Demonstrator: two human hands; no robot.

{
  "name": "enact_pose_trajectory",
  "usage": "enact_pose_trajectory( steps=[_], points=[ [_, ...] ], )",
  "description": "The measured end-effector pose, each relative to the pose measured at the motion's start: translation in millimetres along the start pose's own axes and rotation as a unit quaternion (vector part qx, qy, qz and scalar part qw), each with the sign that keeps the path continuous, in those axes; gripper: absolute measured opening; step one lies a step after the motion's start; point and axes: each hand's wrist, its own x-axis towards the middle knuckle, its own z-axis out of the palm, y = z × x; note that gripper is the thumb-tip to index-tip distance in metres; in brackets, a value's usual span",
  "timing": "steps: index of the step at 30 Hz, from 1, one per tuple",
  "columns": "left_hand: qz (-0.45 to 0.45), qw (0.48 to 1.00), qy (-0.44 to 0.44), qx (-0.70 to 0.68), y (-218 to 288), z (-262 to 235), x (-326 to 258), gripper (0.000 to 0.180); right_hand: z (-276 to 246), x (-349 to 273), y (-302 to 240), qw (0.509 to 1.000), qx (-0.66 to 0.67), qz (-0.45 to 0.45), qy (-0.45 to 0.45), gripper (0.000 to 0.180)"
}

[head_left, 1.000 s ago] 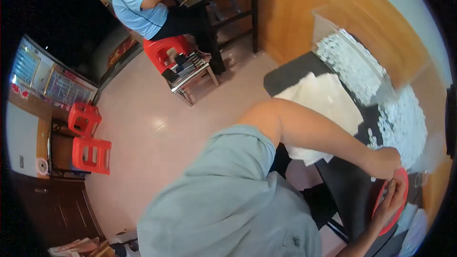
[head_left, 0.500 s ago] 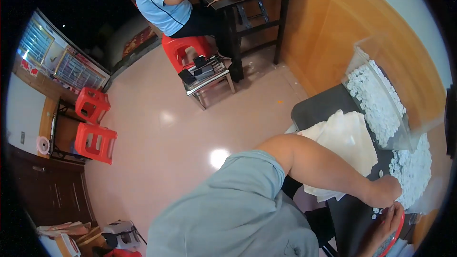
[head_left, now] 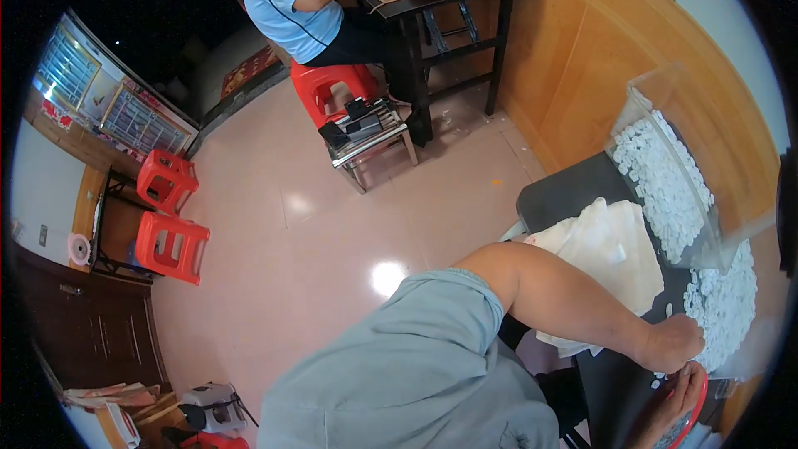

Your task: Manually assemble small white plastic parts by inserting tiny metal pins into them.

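White little pieces (head_left: 719, 312), small and flat, lie heaped on the dark table (head_left: 615, 382), just beyond the fingertips of our left hand (head_left: 669, 342), which is loosely curled over the heap's near edge; we cannot tell whether it grips any. Our right hand (head_left: 677, 395), just below, clasps the rim of a red plate (head_left: 692, 411). We judge the pieces light, stiff and easily scattered, best pinched singly or swept by the fingers. A white cloth (head_left: 611, 254) lies behind the wrist.

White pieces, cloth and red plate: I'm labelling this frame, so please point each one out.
white pieces (head_left: 721, 303): head view, middle of the loose heap.
cloth (head_left: 611, 254): head view, centre of the folds.
red plate (head_left: 695, 410): head view, its rim.
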Motion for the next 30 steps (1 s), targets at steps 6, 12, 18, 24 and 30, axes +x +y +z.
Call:
enact_pose_trajectory(
  steps=[6, 12, 18, 24, 30],
  points=[
    [-0.035, 0.996, -0.086, 0.020, -7.1, 1.5, -0.3, 0.018, 12.4, -4.5, -11.1, 0.999, 0.001, 0.029, 0.014, 0.014],
    [-0.035, 0.989, -0.139, 0.036, -4.8, -1.6, 1.3, 0.021, 10.3, -4.2, -11.4, 0.999, -0.017, 0.041, 0.012, 0.013],
    [0.079, 0.966, -0.174, 0.175, -5.2, 0.0, 0.2, 0.018, 16.0, -4.7, -5.7, 0.998, 0.019, 0.056, 0.027, 0.014],
    [0.072, 0.971, -0.194, 0.119, -1.5, -4.3, -1.6, 0.021, 15.8, -3.1, -6.3, 0.998, -0.060, 0.033, -0.013, 0.017],
    [-0.072, 0.980, -0.181, 0.026, -4.6, -10.2, 0.9, 0.022, -7.0, 5.4, 20.9, 0.998, -0.033, 0.013, -0.044, 0.017]
  ],
)
